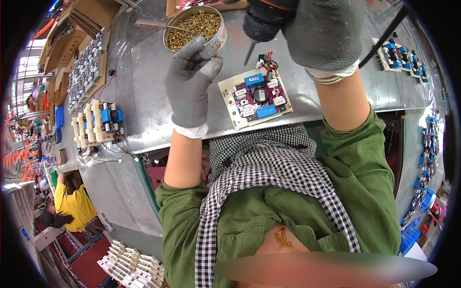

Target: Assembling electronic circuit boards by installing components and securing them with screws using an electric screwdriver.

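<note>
Right hand (326, 36) grips a driver (264, 23) near the board (259, 96); left hand (190, 89) (curled, can't tell on what) is by the tin (221, 40).

On the table (144, 91), the board (260, 97) lies at the near edge, with the left hand (192, 81) to its left and the right hand (326, 38) at its right rear, holding the drill (261, 21), whose bit stands behind the board. The tin (220, 41), with screws (199, 26) in it, stands behind the left hand. Modules (98, 122) lie at the left, parts (86, 72) behind them, further boards (401, 57) at the right rear.
</note>
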Demonstrator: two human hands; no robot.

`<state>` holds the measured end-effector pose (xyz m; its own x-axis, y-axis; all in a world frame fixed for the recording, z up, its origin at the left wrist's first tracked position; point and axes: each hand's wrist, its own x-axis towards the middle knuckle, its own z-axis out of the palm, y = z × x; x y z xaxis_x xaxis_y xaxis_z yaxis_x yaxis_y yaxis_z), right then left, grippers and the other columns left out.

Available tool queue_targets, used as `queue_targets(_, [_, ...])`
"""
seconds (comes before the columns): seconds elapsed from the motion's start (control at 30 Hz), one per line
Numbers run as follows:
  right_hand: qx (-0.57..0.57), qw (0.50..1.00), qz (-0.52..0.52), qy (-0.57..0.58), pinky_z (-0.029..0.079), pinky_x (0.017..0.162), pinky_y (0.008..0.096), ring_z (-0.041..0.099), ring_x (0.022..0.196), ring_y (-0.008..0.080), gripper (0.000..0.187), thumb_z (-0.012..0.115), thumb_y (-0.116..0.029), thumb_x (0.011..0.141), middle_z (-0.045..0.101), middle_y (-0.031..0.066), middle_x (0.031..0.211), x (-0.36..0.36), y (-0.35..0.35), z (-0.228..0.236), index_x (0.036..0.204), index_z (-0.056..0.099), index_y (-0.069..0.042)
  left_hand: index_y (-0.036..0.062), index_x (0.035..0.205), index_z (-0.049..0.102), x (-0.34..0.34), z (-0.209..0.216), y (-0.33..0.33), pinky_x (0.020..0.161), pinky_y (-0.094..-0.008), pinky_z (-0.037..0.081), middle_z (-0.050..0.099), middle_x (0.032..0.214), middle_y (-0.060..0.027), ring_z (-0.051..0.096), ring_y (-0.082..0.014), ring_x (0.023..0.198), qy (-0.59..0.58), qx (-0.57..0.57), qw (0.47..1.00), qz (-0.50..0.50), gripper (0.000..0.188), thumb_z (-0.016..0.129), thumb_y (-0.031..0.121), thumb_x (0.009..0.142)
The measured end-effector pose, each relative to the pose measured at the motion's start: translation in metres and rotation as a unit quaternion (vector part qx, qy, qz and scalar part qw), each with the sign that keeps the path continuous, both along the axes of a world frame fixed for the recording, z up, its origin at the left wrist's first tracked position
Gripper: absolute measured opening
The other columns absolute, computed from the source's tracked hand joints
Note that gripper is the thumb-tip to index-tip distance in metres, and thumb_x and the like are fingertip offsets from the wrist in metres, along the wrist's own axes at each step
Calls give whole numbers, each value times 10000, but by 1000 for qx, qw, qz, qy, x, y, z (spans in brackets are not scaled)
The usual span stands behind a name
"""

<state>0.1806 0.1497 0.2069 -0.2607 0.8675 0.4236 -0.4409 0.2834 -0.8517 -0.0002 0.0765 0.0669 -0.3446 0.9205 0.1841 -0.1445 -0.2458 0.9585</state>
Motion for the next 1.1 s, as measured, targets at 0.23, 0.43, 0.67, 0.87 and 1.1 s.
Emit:
queue_targets(0.23, [35, 998, 11, 43, 517, 520, 256, 634, 570, 112, 369, 823, -220, 848, 644, 24, 755, -21, 5, -9, 1084, 606, -37, -10, 1419, 486, 6, -10, -18, 940, -381, 580, 672, 1127, -130, 678, -211, 1038, -182, 31, 982, -44, 564, 677, -44, 890])
queue_targets(0.43, [73, 994, 13, 77, 518, 522, 251, 635, 571, 112, 373, 823, -230, 850, 644, 24, 756, -35, 11, -11, 1086, 608, -37, 5, 1414, 510, -1, -13, -4, 896, -330, 568, 685, 1115, -98, 666, -166, 1002, -117, 56, 991, -9, 550, 678, -57, 893])
queue_targets(0.67, [126, 984, 26, 120, 519, 524, 247, 635, 572, 112, 378, 823, -243, 852, 645, 23, 757, -47, 16, -6, 1089, 611, -38, 33, 1348, 604, -51, 1, 45, 856, -275, 549, 734, 1044, -78, 682, -163, 924, 158, 76, 983, 58, 486, 718, -5, 878])
queue_targets(0.87, [135, 981, 56, 130, 548, 547, 254, 667, 617, 121, 362, 817, -206, 862, 669, 37, 785, -39, 9, -8, 1103, 616, -26, 149, 1248, 721, -22, -1, -2, 1047, -412, 508, 620, 1396, -73, 600, -302, 1237, 383, 47, 922, 38, 551, 861, 146, 716])
queue_targets(1.1, [120, 986, 57, 100, 556, 557, 261, 673, 628, 124, 359, 820, -183, 855, 676, 40, 794, -35, -3, -11, 1104, 615, -25, 83, 868, 805, -9, -6, -7, 1043, -411, 440, 742, 1125, -66, 585, -289, 1224, 453, 120, 874, 127, 150, 844, 143, 736])
